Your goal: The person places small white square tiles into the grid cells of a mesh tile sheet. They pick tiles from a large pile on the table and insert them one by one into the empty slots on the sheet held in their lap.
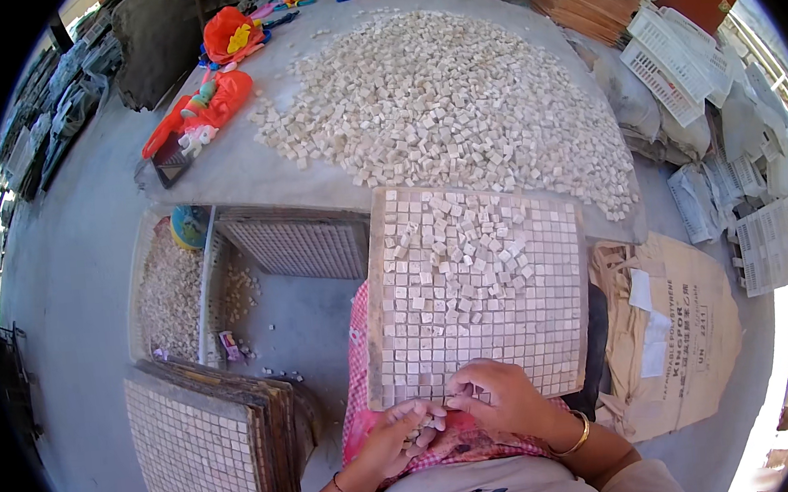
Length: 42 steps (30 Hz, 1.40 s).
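Mosaic tiles (468, 249), too many to count, are lying loose on one gridded board (477, 295) resting on the person's lap. Left hand (400, 435) is cupping several tiles, fingers curled. Right hand (498, 395) is pressing fingertips together at the board's near edge. One big tile heap (438, 94) is sitting beyond.
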{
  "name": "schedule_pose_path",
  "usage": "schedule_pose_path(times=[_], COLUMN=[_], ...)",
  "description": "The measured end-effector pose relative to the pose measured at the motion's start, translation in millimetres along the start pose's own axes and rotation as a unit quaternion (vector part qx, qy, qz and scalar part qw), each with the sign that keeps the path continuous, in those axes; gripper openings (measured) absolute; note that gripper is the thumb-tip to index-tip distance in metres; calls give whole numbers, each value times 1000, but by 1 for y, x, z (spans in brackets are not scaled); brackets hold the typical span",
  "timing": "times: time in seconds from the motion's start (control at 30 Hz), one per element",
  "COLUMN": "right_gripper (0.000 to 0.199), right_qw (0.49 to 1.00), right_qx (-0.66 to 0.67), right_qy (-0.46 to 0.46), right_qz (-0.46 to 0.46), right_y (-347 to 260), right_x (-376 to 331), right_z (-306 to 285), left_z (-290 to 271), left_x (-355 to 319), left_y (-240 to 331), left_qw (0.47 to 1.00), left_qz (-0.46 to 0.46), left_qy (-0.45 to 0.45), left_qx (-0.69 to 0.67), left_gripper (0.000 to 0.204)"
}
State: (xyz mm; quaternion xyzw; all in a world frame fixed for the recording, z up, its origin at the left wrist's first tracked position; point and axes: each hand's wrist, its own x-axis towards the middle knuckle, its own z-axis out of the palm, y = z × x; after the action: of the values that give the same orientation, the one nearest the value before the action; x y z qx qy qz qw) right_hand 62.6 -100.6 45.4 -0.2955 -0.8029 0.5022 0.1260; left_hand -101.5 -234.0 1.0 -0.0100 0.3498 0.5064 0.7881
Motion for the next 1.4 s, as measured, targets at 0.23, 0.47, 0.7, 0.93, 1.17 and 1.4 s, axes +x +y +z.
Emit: schedule_pose_path(times=[0.23, 0.47, 0.7, 0.93, 1.17, 1.4], right_gripper=[21, 18, 13, 20, 19, 13], right_qw=[968, 957, 998, 969, 953, 984], right_qx=[-240, -276, 32, -191, -230, -171], right_qy=[-24, -29, -55, -50, -75, -24], right_qz=[-72, -82, -25, -146, -182, -41], right_y=[28, 35, -1, 41, 46, 44], right_x=[-10, -14, -4, 20, 26, 1], right_z=[22, 25, 5, 19, 12, -8], left_z=[-36, -35, -3, -25, -30, -36], left_x=[2, -2, -2, 1, 0, 1], left_y=[4, 9, 3, -8, -10, -1], left_qw=[971, 985, 997, 993, 985, 957], left_qz=[27, 41, -15, -26, -14, 34], left_qy=[-80, 6, 40, -24, -31, -69], left_qx=[-223, -169, -66, -110, -167, -280], left_gripper=[23, 25, 29, 23, 22, 20])
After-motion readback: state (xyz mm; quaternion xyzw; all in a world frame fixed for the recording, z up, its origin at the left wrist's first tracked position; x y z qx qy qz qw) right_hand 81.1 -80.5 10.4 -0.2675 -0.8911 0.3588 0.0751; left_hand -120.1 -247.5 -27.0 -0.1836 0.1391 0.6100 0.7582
